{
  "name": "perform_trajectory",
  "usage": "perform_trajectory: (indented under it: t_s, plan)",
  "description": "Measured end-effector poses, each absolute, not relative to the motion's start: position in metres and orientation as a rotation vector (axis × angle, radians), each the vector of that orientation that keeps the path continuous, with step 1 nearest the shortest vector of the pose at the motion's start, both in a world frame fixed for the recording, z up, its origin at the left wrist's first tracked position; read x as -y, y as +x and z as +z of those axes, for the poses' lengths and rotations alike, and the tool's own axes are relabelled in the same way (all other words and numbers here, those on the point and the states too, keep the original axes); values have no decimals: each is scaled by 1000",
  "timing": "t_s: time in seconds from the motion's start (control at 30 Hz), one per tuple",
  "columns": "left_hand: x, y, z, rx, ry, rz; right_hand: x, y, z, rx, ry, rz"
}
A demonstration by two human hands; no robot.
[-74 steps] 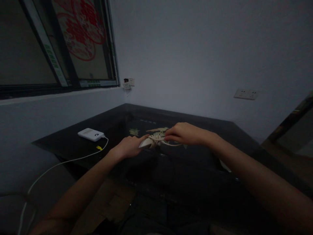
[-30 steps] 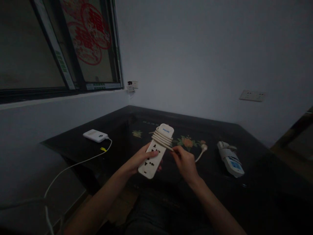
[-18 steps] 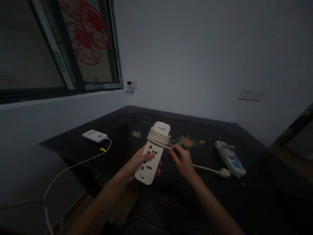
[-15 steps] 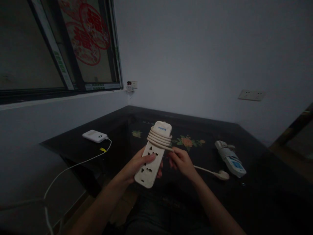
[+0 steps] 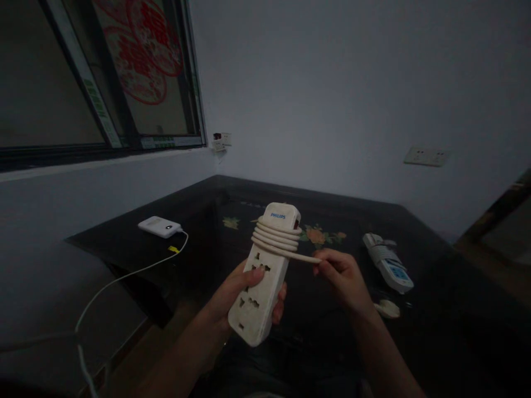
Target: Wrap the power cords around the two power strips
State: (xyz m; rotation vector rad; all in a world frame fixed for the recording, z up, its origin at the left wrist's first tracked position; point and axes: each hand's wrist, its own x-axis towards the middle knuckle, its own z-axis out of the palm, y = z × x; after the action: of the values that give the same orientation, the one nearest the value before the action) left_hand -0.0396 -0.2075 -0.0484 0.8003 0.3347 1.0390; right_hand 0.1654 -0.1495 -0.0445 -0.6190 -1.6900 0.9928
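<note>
A white power strip [image 5: 258, 287] marked PHILIPS is held tilted above the dark table by my left hand [image 5: 236, 290], thumb across its sockets and fingers around the far side. Its white cord [image 5: 277, 239] is wound several times about the upper part, below the brand name. From the lowest turn the cord runs right into my right hand [image 5: 339, 276], which pinches it between thumb and fingers. The cord's plug [image 5: 388, 309] lies on the table, partly hidden behind my right forearm.
On the right of the dark table [image 5: 199, 199] lies a second power strip [image 5: 388, 262] with its cord wrapped around it. A white box-like device [image 5: 160, 226] with a cable [image 5: 133, 273] is at the left. Wall sockets [image 5: 426, 156] are behind.
My right hand has moved right, away from the power strip, drawing the cord out straight. The power strip has turned slightly, showing its right side. The plug has shifted a little right.
</note>
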Motion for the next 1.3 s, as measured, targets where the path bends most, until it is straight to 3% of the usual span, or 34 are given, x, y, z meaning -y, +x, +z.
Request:
perform_trajectory:
  t_s: [0.3, 0.57, 1.3]
  plan:
    - [207, -39, -57, -371, 835, 1124, 165, 175, -31, 1732, -641, 715]
    - [215, -28, -57, -120, 765, 1041, 166, 167, -36, 1683, -559, 585]
    - [219, 15, -81, 461, 431, 615, 159, 130, -88, 1404, -516, 847]
